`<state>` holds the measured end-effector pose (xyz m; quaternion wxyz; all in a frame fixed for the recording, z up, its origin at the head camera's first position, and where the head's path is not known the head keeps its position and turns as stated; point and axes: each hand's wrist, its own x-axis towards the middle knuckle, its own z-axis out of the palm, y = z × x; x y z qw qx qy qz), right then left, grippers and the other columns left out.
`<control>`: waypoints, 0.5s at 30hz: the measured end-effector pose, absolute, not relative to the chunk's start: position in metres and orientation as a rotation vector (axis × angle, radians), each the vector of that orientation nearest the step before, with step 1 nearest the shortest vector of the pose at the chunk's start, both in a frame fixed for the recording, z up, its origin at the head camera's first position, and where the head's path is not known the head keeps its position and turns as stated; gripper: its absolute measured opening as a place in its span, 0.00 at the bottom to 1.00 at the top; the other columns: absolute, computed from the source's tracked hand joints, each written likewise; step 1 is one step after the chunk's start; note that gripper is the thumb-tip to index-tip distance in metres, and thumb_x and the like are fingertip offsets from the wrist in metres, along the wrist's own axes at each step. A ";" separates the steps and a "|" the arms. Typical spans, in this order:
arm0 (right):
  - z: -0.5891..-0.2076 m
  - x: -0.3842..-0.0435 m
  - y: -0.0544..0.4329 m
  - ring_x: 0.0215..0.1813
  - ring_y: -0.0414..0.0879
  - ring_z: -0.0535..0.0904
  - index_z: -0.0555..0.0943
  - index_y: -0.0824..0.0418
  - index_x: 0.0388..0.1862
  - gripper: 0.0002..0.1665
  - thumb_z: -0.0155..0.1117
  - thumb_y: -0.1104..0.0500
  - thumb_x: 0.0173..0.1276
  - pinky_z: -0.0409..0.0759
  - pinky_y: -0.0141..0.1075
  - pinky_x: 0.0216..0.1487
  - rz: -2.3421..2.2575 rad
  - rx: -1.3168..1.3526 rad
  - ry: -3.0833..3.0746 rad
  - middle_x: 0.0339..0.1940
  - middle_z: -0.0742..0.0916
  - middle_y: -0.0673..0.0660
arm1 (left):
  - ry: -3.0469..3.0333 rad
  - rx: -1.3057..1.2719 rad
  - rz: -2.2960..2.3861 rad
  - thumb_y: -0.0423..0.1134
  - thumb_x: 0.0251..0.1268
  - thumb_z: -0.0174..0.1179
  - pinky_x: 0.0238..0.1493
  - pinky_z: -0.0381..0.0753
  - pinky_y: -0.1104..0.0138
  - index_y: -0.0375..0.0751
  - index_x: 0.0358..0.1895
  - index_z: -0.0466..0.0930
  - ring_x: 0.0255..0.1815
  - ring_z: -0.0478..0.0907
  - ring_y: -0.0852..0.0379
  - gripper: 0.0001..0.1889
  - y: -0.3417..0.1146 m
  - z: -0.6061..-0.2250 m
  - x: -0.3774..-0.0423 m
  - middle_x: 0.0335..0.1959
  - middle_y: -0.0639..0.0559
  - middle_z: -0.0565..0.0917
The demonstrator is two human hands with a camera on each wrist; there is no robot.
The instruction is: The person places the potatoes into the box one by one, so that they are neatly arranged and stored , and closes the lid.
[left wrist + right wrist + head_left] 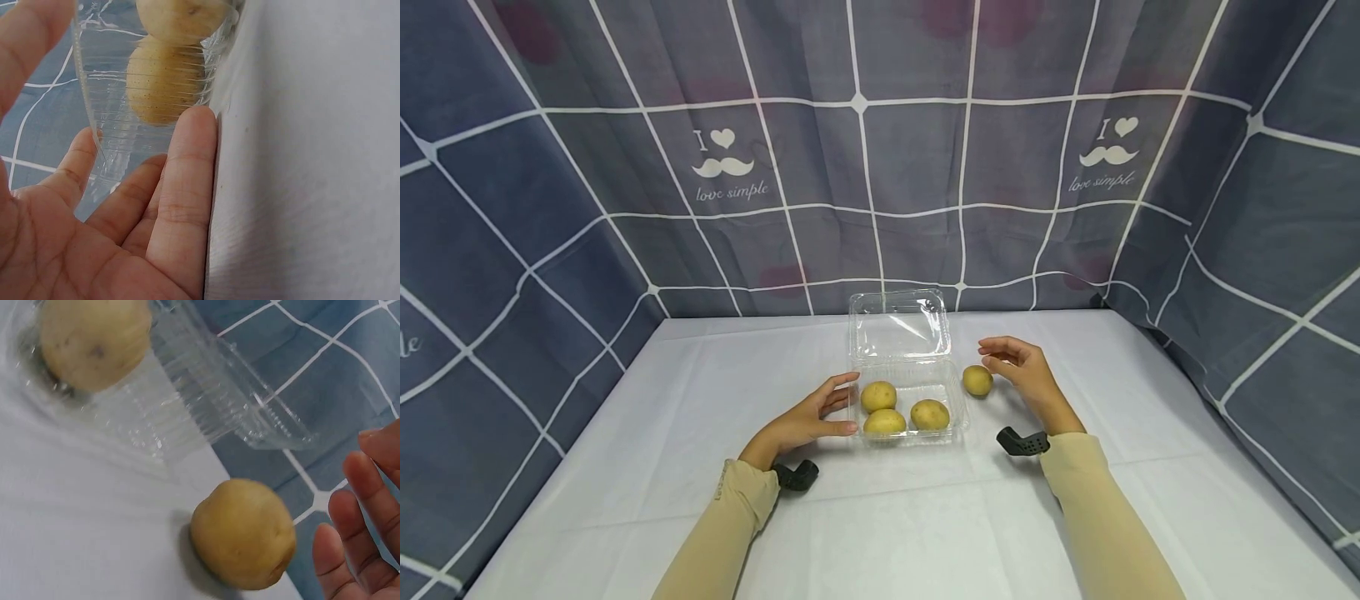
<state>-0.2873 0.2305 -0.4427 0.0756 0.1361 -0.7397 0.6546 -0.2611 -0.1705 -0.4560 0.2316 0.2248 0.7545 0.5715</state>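
Observation:
A clear plastic clamshell box (937, 382) stands on the table with its lid (898, 325) raised at the back. Inside lie three potatoes: one at the back left (878, 397), one at the front left (884, 422) and one at the right (929, 414). My left hand (808, 417) rests against the box's left wall, fingers fairly straight, as the left wrist view also shows. A loose potato (244, 534) sits on the cloth just right of the box. Beside it my right hand (1026, 375) hovers with relaxed fingers, a small gap between them and the potato.
White cloth (895, 517) covers the table. Dark grey-blue checked curtains (820, 167) hang behind it and along both sides. A black wrist mount (797, 476) is strapped at the left sleeve and another black mount (1022, 442) at the right.

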 end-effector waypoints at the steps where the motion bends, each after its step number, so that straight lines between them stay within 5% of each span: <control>1: -0.444 -0.287 0.231 0.50 0.34 0.84 0.80 0.83 0.61 0.19 0.67 0.73 0.74 0.82 0.25 0.52 1.955 0.387 -2.227 0.46 0.90 0.44 | 2.075 0.616 1.572 0.37 0.73 0.73 0.82 0.59 0.37 0.42 0.89 0.47 0.87 0.51 0.31 0.51 -0.171 -0.456 -0.261 0.87 0.29 0.53; 11: -0.458 -0.289 0.237 0.51 0.34 0.82 0.79 0.80 0.65 0.23 0.67 0.71 0.75 0.78 0.24 0.56 1.939 0.284 -2.305 0.60 0.87 0.69 | 2.068 0.642 1.573 0.36 0.75 0.72 0.81 0.59 0.37 0.42 0.89 0.47 0.87 0.51 0.31 0.50 -0.171 -0.457 -0.262 0.87 0.30 0.52; 15: -0.462 -0.290 0.238 0.50 0.33 0.82 0.79 0.80 0.65 0.23 0.68 0.70 0.75 0.78 0.24 0.55 1.945 0.257 -2.319 0.61 0.86 0.68 | 2.073 0.641 1.570 0.36 0.75 0.72 0.82 0.59 0.37 0.43 0.89 0.47 0.87 0.51 0.31 0.50 -0.171 -0.458 -0.262 0.87 0.30 0.52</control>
